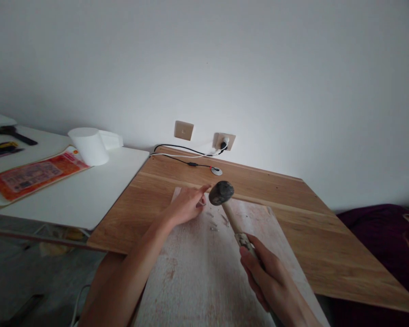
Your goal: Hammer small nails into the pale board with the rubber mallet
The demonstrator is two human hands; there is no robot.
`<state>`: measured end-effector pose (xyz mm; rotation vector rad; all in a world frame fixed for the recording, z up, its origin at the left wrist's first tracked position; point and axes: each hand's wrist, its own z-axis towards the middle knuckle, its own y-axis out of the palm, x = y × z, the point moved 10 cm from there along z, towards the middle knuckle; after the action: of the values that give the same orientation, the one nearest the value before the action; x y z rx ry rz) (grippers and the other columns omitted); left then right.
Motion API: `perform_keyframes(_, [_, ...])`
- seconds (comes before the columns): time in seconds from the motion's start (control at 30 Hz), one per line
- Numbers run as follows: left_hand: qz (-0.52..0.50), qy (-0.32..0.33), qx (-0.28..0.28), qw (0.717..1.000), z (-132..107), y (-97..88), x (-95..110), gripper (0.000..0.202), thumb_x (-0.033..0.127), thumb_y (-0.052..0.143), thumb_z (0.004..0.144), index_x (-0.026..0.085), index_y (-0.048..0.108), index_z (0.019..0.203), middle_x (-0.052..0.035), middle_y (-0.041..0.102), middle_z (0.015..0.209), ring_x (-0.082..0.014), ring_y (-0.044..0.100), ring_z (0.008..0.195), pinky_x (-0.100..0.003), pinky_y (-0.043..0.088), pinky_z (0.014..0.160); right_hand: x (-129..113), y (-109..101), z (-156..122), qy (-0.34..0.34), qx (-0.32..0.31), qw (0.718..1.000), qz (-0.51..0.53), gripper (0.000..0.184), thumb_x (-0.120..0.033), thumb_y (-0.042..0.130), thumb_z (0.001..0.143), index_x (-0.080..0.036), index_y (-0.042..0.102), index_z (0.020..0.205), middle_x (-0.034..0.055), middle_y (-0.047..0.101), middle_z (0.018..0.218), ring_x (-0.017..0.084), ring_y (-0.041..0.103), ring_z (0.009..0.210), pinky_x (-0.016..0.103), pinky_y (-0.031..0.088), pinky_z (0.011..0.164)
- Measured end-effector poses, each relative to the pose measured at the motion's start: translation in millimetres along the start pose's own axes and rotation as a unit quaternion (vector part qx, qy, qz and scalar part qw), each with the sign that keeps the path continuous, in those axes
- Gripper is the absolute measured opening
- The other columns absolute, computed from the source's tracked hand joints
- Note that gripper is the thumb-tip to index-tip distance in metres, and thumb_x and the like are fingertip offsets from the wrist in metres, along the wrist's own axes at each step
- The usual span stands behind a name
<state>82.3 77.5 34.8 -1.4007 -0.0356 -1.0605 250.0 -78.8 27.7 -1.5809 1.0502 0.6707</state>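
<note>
My right hand (271, 277) is wrapped round the pale wooden handle of a rubber mallet (236, 220). The mallet's dark head is raised over the far part of a whitish worn board (204, 268), just right of my left hand (189, 203). That left hand rests at the board's far left edge, index finger stretched forward and the other fingers curled. Something small and pale shows at its curled fingertips, too small to name. Several small metal pieces, perhaps nails or screws (214, 226), lie loose on the board between my hands.
The board lies on a wooden tabletop (306, 240) against a wall with a socket (225, 141) and cables. On a white table (126, 181) at left are a paper roll (88, 146), an orange package (37, 176) and tools. Dark purple fabric (375, 236) lies at right.
</note>
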Motion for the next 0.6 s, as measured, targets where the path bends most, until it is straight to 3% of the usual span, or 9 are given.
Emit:
perform_keyframes(0.13, [0.010, 0.002, 0.021, 1.000, -2, -4.3, 2, 0.077, 0.015, 0.079, 0.083, 0.022, 0.046, 0.153, -0.0121, 0.069, 0.136, -0.0319, 0.061, 0.130, -0.042, 0.043, 0.110, 8, 15, 6, 0.004, -0.044, 0.999, 0.008, 0.060, -0.069, 0.052, 0.094, -0.018, 0.059, 0.126, -0.0111, 0.041, 0.055, 0.008, 0.035, 0.037, 0.018, 0.027, 0.032])
perform_keyframes(0.27, [0.014, -0.004, 0.002, 1.000, -1, 1.5, 0, 0.073, 0.014, 0.076, 0.088, 0.019, 0.045, 0.153, -0.0083, 0.074, 0.115, -0.0285, 0.065, 0.118, -0.042, 0.045, 0.107, 7, -3, 1, -0.001, 0.018, 1.000, 0.013, 0.053, -0.064, 0.050, 0.098, -0.019, 0.056, 0.125, -0.0125, 0.039, 0.050, 0.008, 0.033, 0.036, 0.018, 0.027, 0.034])
perform_keyframes(0.4, [0.012, 0.005, 0.015, 1.000, 1, 3.5, -2, 0.063, 0.010, 0.071, 0.091, 0.017, 0.050, 0.150, -0.0069, 0.077, 0.106, -0.0262, 0.068, 0.112, -0.040, 0.047, 0.103, 12, -21, -4, 0.002, 0.050, 0.999, 0.011, 0.052, -0.069, 0.052, 0.095, -0.020, 0.059, 0.112, -0.0114, 0.040, 0.052, 0.008, 0.032, 0.037, 0.018, 0.027, 0.033])
perform_keyframes(0.6, [0.002, 0.010, 0.023, 1.000, 2, 3.1, -4, 0.067, 0.007, 0.071, 0.090, 0.022, 0.050, 0.152, -0.0031, 0.080, 0.101, -0.0229, 0.073, 0.103, -0.036, 0.050, 0.098, 29, -22, -1, 0.032, 0.047, 0.997, -0.044, 0.053, -0.065, 0.046, 0.096, -0.018, 0.057, 0.119, -0.0120, 0.041, 0.047, 0.009, 0.037, 0.034, 0.019, 0.026, 0.035])
